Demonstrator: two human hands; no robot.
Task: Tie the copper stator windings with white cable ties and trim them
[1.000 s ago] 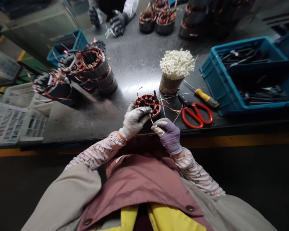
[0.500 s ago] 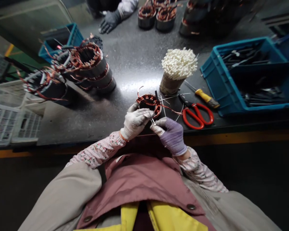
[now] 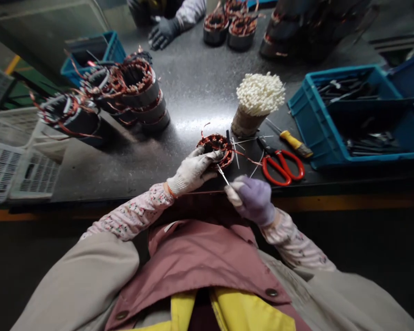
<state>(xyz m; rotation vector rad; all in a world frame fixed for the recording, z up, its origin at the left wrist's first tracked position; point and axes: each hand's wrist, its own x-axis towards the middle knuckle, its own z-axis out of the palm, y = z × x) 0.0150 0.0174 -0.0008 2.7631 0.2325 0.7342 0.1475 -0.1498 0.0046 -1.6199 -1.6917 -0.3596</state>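
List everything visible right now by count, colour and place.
Wound stator: 1, copper, near edge
Held strip: at least 1, white, at the stator
Loose strips: several, white, right of stator
Bundled strips: uncountable, cream, in brown container
Scissors: 1, red handles, near edge
Screwdriver: 1, yellow handle, behind scissors
Large crate: 1, blue, right
Small crate: 1, blue, far left
Stacked stators: several, copper, left
Far stators: at least 3, copper, far side
Dark stacks: count unclear, black, far right
Baskets: at least 2, white, left edge
Workbench: 1, dark grey, centre
Co-worker's hand: 1, grey glove, far side
Left hand: 1, white glove, on stator
Right hand: 1, purple glove, pinching held strip
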